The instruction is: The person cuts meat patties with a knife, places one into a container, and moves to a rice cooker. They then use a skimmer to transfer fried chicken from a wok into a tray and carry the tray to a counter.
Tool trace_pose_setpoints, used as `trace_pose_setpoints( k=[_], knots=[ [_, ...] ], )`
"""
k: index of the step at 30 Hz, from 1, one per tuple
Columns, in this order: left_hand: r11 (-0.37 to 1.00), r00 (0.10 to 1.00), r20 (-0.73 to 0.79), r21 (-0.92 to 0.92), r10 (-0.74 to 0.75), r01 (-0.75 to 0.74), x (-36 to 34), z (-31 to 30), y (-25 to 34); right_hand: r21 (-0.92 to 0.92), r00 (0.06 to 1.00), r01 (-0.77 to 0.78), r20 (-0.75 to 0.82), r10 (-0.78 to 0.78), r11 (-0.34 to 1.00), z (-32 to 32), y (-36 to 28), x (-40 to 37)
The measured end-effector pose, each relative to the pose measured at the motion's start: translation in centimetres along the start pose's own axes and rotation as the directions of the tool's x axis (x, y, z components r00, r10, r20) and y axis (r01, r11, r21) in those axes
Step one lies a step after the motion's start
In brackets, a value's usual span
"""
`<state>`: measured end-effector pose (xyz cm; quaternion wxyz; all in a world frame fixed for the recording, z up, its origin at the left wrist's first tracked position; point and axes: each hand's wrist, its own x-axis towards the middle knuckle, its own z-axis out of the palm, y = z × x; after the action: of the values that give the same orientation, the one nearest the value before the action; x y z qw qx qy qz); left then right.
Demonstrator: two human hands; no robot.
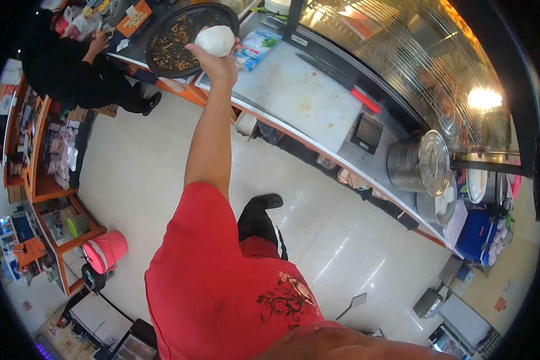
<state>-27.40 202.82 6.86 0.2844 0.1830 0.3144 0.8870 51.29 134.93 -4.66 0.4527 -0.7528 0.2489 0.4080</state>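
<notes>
My left hand (219, 63) is stretched out palm up over the counter, cradling a smooth white ball (215, 41) that looks like dough. The thumb shows on one side of it and fingertips curl round the other. Behind the ball lies a large dark round pan (175, 50) scattered with brown crumbs. Close to the fingers is a blue-and-white plastic packet (258, 47) on a white cutting board (306, 102). My right hand is out of the picture; only bare skin of that arm or shoulder shows at the bottom edge.
A knife with a red handle (365, 100) lies by the glass display case (402, 54). Further along are a black scale (367, 132) and a lidded steel pot (411, 165). A person in black (60, 66) stands left. A pink bucket (106, 250) sits beside shelving.
</notes>
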Motion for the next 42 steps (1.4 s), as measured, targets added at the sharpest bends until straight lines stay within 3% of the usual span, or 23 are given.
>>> trace_pose_setpoints(
  k=[5, 7, 10, 11, 12, 14, 16, 18, 22, 24, 27, 29, 30, 31, 32, 33, 34, 35, 36, 38, 40, 41, 42],
  knots=[
    [1.0, 0.998, -0.063, 0.016, -0.012, 0.013, 0.8, -2.8, 2.7, 0.004, 0.999, -0.029, 0.018, 0.029, 1.0, 4.0, -1.6, -0.9],
    [0.996, 0.998, -0.021, 0.059, -0.061, 0.062, 1.1, -4.2, 2.1, -0.112, 0.999, 0.032, 0.004, -0.032, 0.993, 6.8, -1.4, -2.7],
    [0.965, 0.968, -0.239, 0.264, 0.073, -0.008, -1.4, -1.9, -2.4, -0.352, 0.98, 0.171, -0.036, -0.195, 0.92, 10.5, -0.1, -8.2],
    [0.962, 0.986, -0.164, 0.269, -0.008, 0.052, -3.1, -1.7, -4.6, -0.395, 0.974, 0.189, -0.044, -0.224, 0.899, 11.1, 0.6, -10.5],
    [0.974, 0.992, -0.007, 0.192, -0.123, 0.122, -4.4, -2.2, -8.1, -0.439, 0.943, 0.331, 0.13, -0.305, 0.835, 9.3, 1.9, -10.4],
    [0.945, 0.955, 0.07, 0.182, -0.287, 0.271, -11.3, 4.6, -10.3, -0.213, 0.974, 0.225, 0.045, -0.221, 0.951, 9.8, 3.1, -11.3],
    [0.882, 0.856, 0.212, 0.101, -0.471, 0.46, -16.5, 8.0, -15.5, -0.061, 0.994, 0.004, -0.108, -0.011, 0.998, 6.3, 5.1, -5.8],
    [0.771, 0.704, 0.34, 0.124, -0.624, 0.624, -21.8, 10.7, -21.1, 0.026, 0.994, 0.003, -0.111, 0.0, 1.0, 5.3, 7.1, -6.9],
    [0.647, 0.507, 0.422, 0.321, -0.752, 0.692, -31.4, 15.2, -27.1, 0.142, 0.995, 0.004, -0.097, 0.01, 0.99, 3.0, 10.8, -11.3],
    [0.565, 0.389, 0.425, 0.46, -0.817, 0.685, -34.4, 15.2, -28.2, 0.236, 0.971, -0.037, -0.219, 0.09, 0.971, 1.2, 14.2, -12.5],
    [0.62, 0.455, 0.444, 0.682, -0.772, 0.387, -37.1, 12.6, -31.3, 0.3, 0.915, -0.133, -0.33, 0.234, 0.944, -0.1, 18.7, -16.0],
    [0.554, 0.413, 0.482, 0.83, -0.773, 0.069, -37.1, 11.7, -32.3, 0.348, 0.891, -0.128, -0.371, 0.262, 0.929, -1.0, 22.0, -17.0],
    [0.506, 0.372, 0.454, 0.861, -0.81, 0.05, -37.4, 12.1, -31.7, 0.367, 0.873, -0.128, -0.4, 0.28, 0.921, -2.0, 23.8, -18.2],
    [0.43, 0.362, 0.425, 0.9, -0.83, -0.069, -37.7, 14.2, -29.2, 0.404, 0.875, -0.086, -0.407, 0.263, 0.911, -2.0, 24.3, -19.4],
    [0.513, 0.38, 0.497, 0.856, -0.781, -0.064, -37.4, 12.8, -31.0, 0.437, 0.872, -0.1, -0.395, 0.29, 0.894, -3.0, 25.4, -19.8],
    [0.502, 0.369, 0.447, 0.862, -0.815, 0.064, -37.7, 13.4, -30.3, 0.467, 0.871, -0.117, -0.375, 0.316, 0.877, -4.1, 26.5, -19.7],
    [0.475, 0.376, 0.507, 0.861, -0.775, -0.182, -36.0, 10.9, -34.2, 0.494, 0.873, -0.136, -0.35, 0.339, 0.859, -5.1, 27.5, -19.7],
    [0.362, 0.408, 0.556, 0.81, -0.724, -0.461, -37.3, 14.9, -28.4, 0.507, 0.866, -0.139, -0.355, 0.353, 0.851, -5.9, 28.3, -19.5],
    [0.32, 0.385, 0.644, 0.706, -0.661, -0.632, -37.4, 15.3, -27.4, 0.523, 0.859, -0.141, -0.358, 0.367, 0.841, -6.3, 28.9, -19.5],
    [0.205, 0.234, 0.868, 0.35, -0.438, -0.914, -36.7, 15.6, -26.7, 0.57, 0.875, -0.09, -0.345, 0.338, 0.816, -6.6, 30.7, -19.7],
    [0.146, 0.242, 0.891, 0.317, -0.383, -0.937, -38.0, 15.5, -24.3, 0.62, 0.903, -0.009, -0.332, 0.272, 0.785, -6.4, 33.9, -19.6],
    [0.227, 0.329, 0.875, 0.422, -0.357, -0.878, -39.6, 14.3, -23.6, 0.639, 0.907, 0.04, -0.345, 0.24, 0.768, -6.7, 35.9, -19.3],
    [0.279, 0.263, 0.934, 0.326, -0.24, -0.903, -43.3, 14.0, -20.5, 0.656, 0.917, 0.098, -0.352, 0.188, 0.748, -6.5, 38.0, -19.2]
  ],
)
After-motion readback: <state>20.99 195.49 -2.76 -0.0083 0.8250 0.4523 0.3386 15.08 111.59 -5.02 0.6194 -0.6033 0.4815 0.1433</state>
